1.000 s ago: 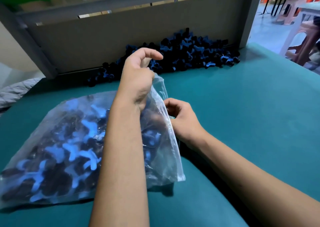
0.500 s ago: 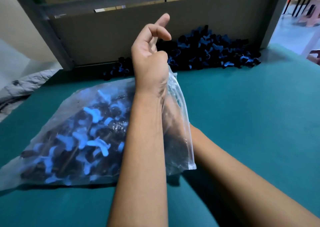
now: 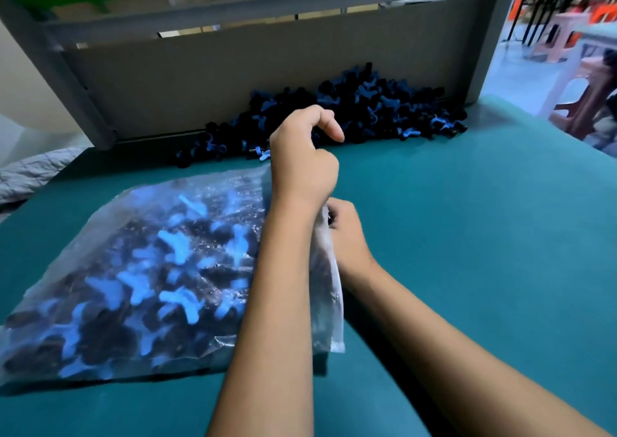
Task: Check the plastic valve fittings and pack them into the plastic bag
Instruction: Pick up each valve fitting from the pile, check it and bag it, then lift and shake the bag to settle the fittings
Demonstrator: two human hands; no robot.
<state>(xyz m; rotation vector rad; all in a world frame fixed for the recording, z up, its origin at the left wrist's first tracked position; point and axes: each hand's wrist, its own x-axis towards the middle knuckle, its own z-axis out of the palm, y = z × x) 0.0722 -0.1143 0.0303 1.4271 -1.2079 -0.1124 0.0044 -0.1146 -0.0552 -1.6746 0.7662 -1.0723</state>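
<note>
A clear plastic bag (image 3: 143, 269), packed with black and blue valve fittings, lies on the teal table at the left with its mouth facing right. My left hand (image 3: 303, 162) holds the upper edge of the mouth lifted, fingers curled, forearm crossing over the bag. Just outside the mouth is my right hand (image 3: 347, 236), fingers curled toward the bag's edge. What they hold, if anything, is hidden. A loose pile of fittings (image 3: 360, 112) lies against the back board beyond my hands.
A grey board and metal frame (image 3: 233, 79) close off the back of the teal table (image 3: 467, 236). Plastic stools (image 3: 567, 35) stand past the table's right edge. A grey cloth (image 3: 30, 172) lies off the left edge.
My right hand went into the bag's mouth and has come back out to its edge. My left hand has curled its fingers and dropped a little, still holding the mouth up.
</note>
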